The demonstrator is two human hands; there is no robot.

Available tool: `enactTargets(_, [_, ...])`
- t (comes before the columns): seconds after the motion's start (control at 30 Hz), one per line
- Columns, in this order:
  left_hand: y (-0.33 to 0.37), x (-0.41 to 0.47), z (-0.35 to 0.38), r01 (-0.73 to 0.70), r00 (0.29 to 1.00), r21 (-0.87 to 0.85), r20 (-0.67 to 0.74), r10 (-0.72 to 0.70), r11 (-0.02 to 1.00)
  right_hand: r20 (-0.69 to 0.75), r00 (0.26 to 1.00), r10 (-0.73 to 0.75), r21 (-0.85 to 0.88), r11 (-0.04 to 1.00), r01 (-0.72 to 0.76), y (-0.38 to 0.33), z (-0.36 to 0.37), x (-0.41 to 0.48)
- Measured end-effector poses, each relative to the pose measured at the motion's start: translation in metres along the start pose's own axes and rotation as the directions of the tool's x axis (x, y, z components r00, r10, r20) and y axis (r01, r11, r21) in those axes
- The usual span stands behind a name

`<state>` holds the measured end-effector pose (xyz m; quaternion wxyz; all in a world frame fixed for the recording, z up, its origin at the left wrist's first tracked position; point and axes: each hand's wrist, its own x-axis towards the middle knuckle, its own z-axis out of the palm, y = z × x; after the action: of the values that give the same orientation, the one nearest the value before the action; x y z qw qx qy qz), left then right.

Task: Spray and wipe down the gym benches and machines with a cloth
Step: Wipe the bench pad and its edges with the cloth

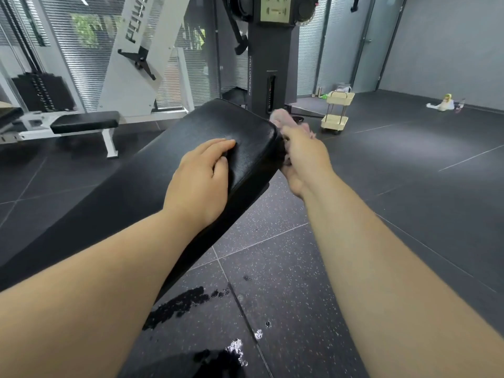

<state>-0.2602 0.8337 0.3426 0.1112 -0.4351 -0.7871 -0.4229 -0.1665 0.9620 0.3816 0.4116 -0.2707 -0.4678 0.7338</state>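
Head view: the wiping step seems in hand, at the side of the black bench pad [191, 132]. The left hand [200, 178] lies flat on its top, fingers relaxed. The right hand [302, 156] clutches the pink cloth [283, 118] (blurred) against the pad's right edge. The next move probably calls for drawing the cloth along that edge. Wet patches [177, 304] darken the rubber floor [409, 186] below the pad, and a cream trolley [338, 111] stands beyond it.

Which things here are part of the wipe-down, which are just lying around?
In the job: black bench under the left hand; pink cloth gripped by the right hand at its end.
Lying about: cream trolley; yellow item on the far floor; wet patches on the floor.
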Motion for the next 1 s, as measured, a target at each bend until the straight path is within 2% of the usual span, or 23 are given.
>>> enactTargets(0.07, [0.001,0.0,0.0,0.01,1.0,-0.006,-0.002,-0.01,1.0,-0.013,0.998,0.057,0.063,0.996,-0.056,0.015,-0.013,-0.009])
enactTargets(0.2, [0.003,-0.001,-0.001,0.013,1.0,0.006,0.002,-0.013,1.0,0.137,0.976,0.169,-0.04,0.985,-0.165,0.056,-0.032,-0.052])
enactTargets(0.23, [0.003,-0.002,-0.002,0.017,1.0,0.005,0.003,-0.017,1.0,0.103,0.976,0.194,-0.051,0.981,-0.189,0.055,-0.031,-0.056])
enactTargets(0.33, [0.003,-0.003,-0.003,0.016,1.0,0.009,0.017,-0.016,1.0,-0.215,0.964,0.16,0.061,0.987,-0.15,0.039,-0.034,-0.017])
enactTargets(0.37, [0.003,-0.003,-0.003,0.015,1.0,0.009,0.016,-0.015,1.0,-0.234,0.962,0.141,0.124,0.986,-0.115,0.028,-0.03,-0.001])
enactTargets(0.43, [0.003,-0.002,-0.003,0.02,1.0,0.006,0.017,-0.02,1.0,-0.135,0.983,0.128,0.111,0.987,-0.114,0.019,-0.019,0.021])
enactTargets(0.5, [0.004,-0.002,-0.002,0.022,1.0,0.009,0.015,-0.022,1.0,-0.019,0.98,0.198,0.065,0.978,-0.196,0.026,-0.01,0.029])
enactTargets(0.57, [0.004,-0.002,-0.002,0.02,1.0,0.008,0.008,-0.02,1.0,0.076,0.965,0.251,0.203,0.944,-0.261,0.035,-0.011,0.032])
enactTargets(0.67, [0.003,-0.002,-0.002,0.025,1.0,-0.007,-0.005,-0.025,1.0,0.185,0.968,0.167,0.272,0.938,-0.214,0.04,-0.024,0.027])
enactTargets(0.77, [0.003,-0.002,-0.002,0.027,1.0,-0.012,-0.006,-0.027,1.0,0.222,0.972,0.072,0.268,0.954,-0.132,0.043,-0.035,0.005])
enactTargets(0.87, [0.002,-0.001,-0.002,0.021,1.0,-0.017,-0.009,-0.021,1.0,0.171,0.983,0.069,0.25,0.962,-0.111,0.053,-0.047,-0.012])
enactTargets(1.0, [0.003,-0.002,-0.001,0.014,1.0,-0.015,0.003,-0.013,1.0,-0.141,0.983,0.115,0.227,0.97,-0.08,0.05,-0.032,0.0])
